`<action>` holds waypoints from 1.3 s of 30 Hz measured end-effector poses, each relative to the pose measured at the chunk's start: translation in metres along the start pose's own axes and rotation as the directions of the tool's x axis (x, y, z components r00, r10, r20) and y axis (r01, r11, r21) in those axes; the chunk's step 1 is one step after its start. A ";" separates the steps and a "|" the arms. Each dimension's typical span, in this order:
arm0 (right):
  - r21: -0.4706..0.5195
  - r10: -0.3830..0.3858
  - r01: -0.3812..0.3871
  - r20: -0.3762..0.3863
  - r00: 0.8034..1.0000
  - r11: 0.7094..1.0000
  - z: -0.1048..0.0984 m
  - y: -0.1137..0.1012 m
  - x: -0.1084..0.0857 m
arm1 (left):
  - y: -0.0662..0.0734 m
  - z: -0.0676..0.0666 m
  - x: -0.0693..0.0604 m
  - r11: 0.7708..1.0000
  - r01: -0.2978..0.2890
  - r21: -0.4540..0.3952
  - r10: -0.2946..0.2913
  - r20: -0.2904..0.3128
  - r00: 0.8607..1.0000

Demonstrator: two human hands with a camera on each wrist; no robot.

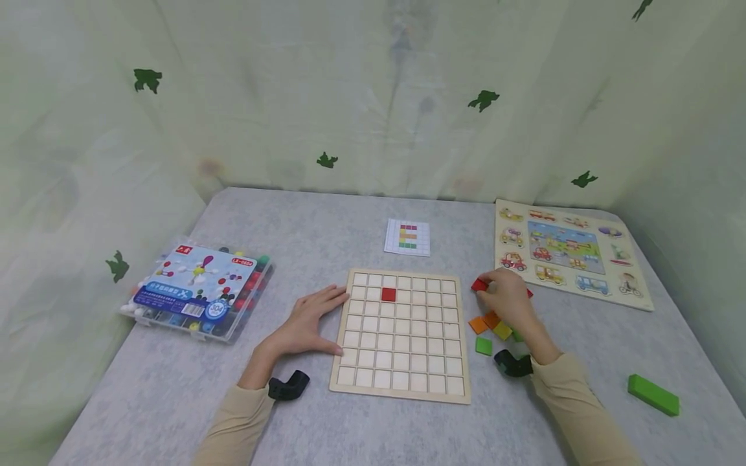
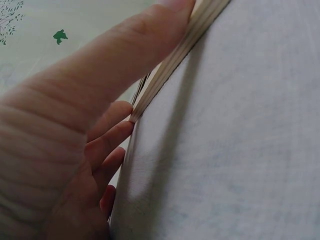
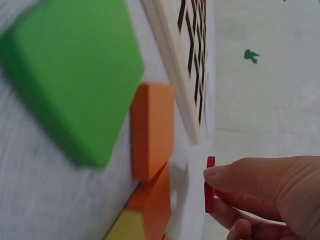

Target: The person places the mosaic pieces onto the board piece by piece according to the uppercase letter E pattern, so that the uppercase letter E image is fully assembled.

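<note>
A wooden grid board [image 1: 402, 336] lies mid-table with one red tile [image 1: 388, 294] in a cell of its second row. My left hand [image 1: 305, 323] rests against the board's left edge, fingers spread; the left wrist view shows thumb and fingertips touching the wooden side [image 2: 172, 65]. Right of the board, my right hand [image 1: 507, 298] pinches a red tile [image 1: 480, 285] between thumb and finger; the right wrist view shows this red tile [image 3: 209, 185] edge-on. Below that hand lie orange tiles [image 1: 478, 325], a yellow tile [image 1: 502, 331] and green tiles [image 1: 484, 345]. Another red piece shows partly behind the hand.
Behind the board lies a card with a coloured grid pattern [image 1: 407, 237]. A clear box of coloured parts [image 1: 198, 291] is at the left. At the right are a picture puzzle board [image 1: 571, 252] and a green block [image 1: 653, 395]. A curtain stands behind the table.
</note>
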State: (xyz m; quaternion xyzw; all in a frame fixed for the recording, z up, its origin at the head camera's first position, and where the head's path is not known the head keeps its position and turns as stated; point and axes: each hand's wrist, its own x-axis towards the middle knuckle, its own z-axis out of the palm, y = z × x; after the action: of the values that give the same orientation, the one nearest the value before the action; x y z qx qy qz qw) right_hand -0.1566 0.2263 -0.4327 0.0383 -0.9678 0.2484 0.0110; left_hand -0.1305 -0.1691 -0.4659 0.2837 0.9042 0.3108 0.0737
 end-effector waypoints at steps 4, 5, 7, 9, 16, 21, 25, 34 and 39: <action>0.021 -0.064 0.064 -0.001 0.998 0.998 0.005 -0.011 0.002 | 0.000 -0.001 0.001 1.000 0.000 -0.005 0.000 -0.003 1.000; 0.029 -0.077 0.077 0.004 0.997 0.997 0.006 -0.014 0.003 | 0.000 -0.001 0.001 1.000 0.001 -0.005 -0.001 -0.003 1.000; 0.036 -0.109 0.109 0.005 0.994 0.993 0.011 -0.020 0.003 | 0.000 -0.001 0.001 1.000 0.002 -0.006 -0.002 -0.003 1.000; 0.039 -0.137 0.136 0.003 0.991 0.990 0.015 -0.026 0.003 | 0.000 0.000 0.001 1.000 0.002 -0.003 -0.002 -0.002 1.000; 0.053 -0.231 0.231 0.002 0.973 0.972 0.027 -0.044 0.006 | -0.001 0.002 0.000 1.000 0.003 -0.001 -0.003 -0.004 1.000; 0.055 -0.296 0.294 0.020 0.955 0.954 0.035 -0.055 0.007 | -0.001 0.001 0.001 1.000 0.001 0.001 -0.001 -0.006 1.000; 0.056 -0.324 0.322 0.037 0.945 0.945 0.041 -0.065 0.009 | -0.001 0.001 0.001 1.000 0.004 -0.005 -0.004 -0.005 1.000; 0.041 -0.360 0.358 0.071 0.930 0.933 0.050 -0.078 0.013 | 0.000 0.000 0.001 1.000 0.001 -0.005 -0.001 -0.011 1.000; 0.066 -0.359 0.354 0.091 0.929 0.933 0.052 -0.082 0.014 | -0.001 0.001 0.000 1.000 -0.005 -0.010 0.005 -0.013 1.000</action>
State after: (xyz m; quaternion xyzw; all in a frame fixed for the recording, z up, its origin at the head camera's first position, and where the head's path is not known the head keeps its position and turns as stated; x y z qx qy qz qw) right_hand -0.1639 0.1284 -0.4380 0.2261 -0.9378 0.2633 0.0060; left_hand -0.1311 -0.1691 -0.4670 0.2835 0.9023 0.3174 0.0686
